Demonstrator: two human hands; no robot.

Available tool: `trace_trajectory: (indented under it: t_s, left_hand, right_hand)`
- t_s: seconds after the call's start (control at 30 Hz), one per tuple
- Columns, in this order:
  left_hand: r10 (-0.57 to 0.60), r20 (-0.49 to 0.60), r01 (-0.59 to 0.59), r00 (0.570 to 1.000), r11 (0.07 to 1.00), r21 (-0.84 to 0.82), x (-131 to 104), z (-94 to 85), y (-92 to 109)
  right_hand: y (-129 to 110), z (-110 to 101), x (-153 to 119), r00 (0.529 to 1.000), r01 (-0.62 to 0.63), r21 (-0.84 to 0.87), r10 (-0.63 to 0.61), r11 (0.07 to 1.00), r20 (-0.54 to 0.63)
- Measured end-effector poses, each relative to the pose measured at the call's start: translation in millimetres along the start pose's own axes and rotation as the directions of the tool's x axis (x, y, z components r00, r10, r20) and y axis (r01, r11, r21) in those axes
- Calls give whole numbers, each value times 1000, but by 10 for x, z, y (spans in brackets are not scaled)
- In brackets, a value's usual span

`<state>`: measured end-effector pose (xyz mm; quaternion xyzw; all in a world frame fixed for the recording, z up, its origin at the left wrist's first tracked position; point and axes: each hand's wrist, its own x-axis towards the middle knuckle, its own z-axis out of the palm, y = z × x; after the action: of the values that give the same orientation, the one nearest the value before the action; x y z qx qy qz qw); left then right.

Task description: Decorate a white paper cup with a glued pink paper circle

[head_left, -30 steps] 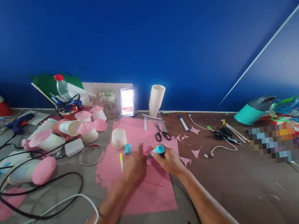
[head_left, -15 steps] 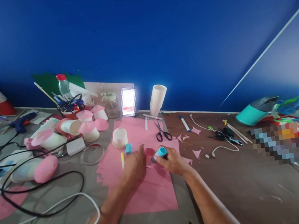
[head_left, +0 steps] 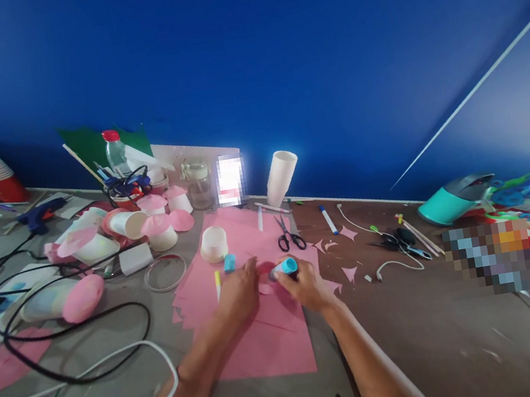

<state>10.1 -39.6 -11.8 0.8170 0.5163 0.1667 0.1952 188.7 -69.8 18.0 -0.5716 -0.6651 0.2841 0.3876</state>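
In my right hand point(head_left: 309, 285) is a glue stick point(head_left: 288, 266) with a bright blue end, held tilted over the pink paper. My left hand point(head_left: 240, 291) is closed, thumb and fingers pinched at the edge of a small pink paper piece point(head_left: 265, 270). The glue stick's other end is against or just above this piece; I cannot tell which. Both hands are over stacked pink sheets point(head_left: 269, 352). Just beyond my left hand lie a blue cap point(head_left: 229, 262) and a yellow-and-white marker point(head_left: 218, 285). A white paper cup point(head_left: 214, 243) stands behind them.
Black-handled scissors point(head_left: 290, 238) lie on the sheets' far right part. Pink scraps point(head_left: 350, 273) and a blue marker point(head_left: 329, 220) are to the right. Cup shapes with pink paper point(head_left: 160, 232), black cables point(head_left: 82, 378) and a glue gun point(head_left: 39, 216) crowd the left. A white cable point(head_left: 162, 356) crosses my left forearm.
The glue stick has tipped, its blue end leaning further to the right. My left hand has stayed nearly where it was.
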Motion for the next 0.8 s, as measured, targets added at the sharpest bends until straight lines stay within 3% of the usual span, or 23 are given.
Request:
trace_trajectory:
  t_s: [0.1, 0.37, 0.8]
  left_hand:
    - [-17, -9, 16, 1000, 1000, -21, 2, -1, 8]
    - [-5, -14, 5, 1000, 999, 48, -40, -3, 39]
    - [-20, 23, 19, 1000, 998, 58, -3, 9, 3]
  right_hand:
    - [-6, 43, 0, 1000, 4, -77, -3, 997, 5]
    - [24, 81, 15, 997, -47, -30, 46, 998, -63]
    - [-23, -72, 6, 994, -90, -86, 95, 992, 57]
